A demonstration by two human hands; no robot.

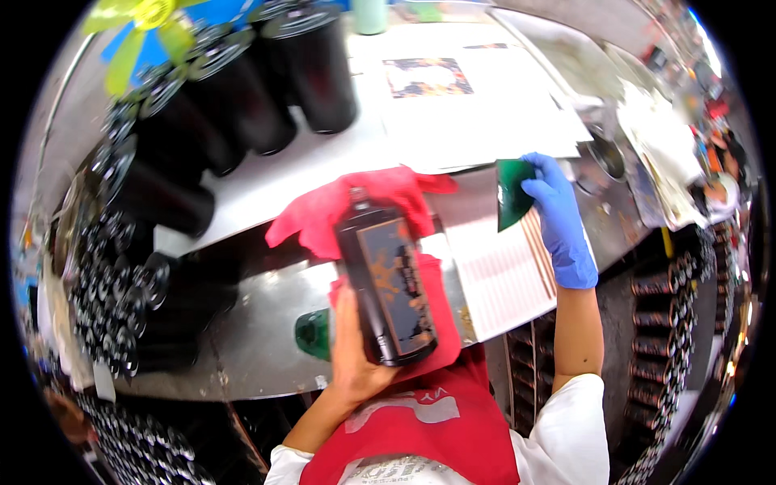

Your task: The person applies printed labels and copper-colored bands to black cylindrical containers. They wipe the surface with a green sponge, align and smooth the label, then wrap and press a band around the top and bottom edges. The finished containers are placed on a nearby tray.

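My bare left hand [356, 347] grips a dark bottle [380, 279] near its base, with fingers along its left side. The bottle's neck points away from me, and a dark label with orange floral patches faces up. Under and around it lies a red cloth [323, 206]. In a blue glove, my right hand [558, 214] pinches a flat green scraper [512, 194], held to the right of the bottle and apart from it. Just left of my left hand, a second green piece [314, 334] lies on the metal tabletop [267, 319].
Several tall black bottles [315, 73] stand at the far left, with more crowded along the left edge. Striped paper [505, 283] with thin brown sticks lies on the right. Beyond are white sheets [485, 121], a printed label [427, 77] and a yellow-green fan [152, 14].
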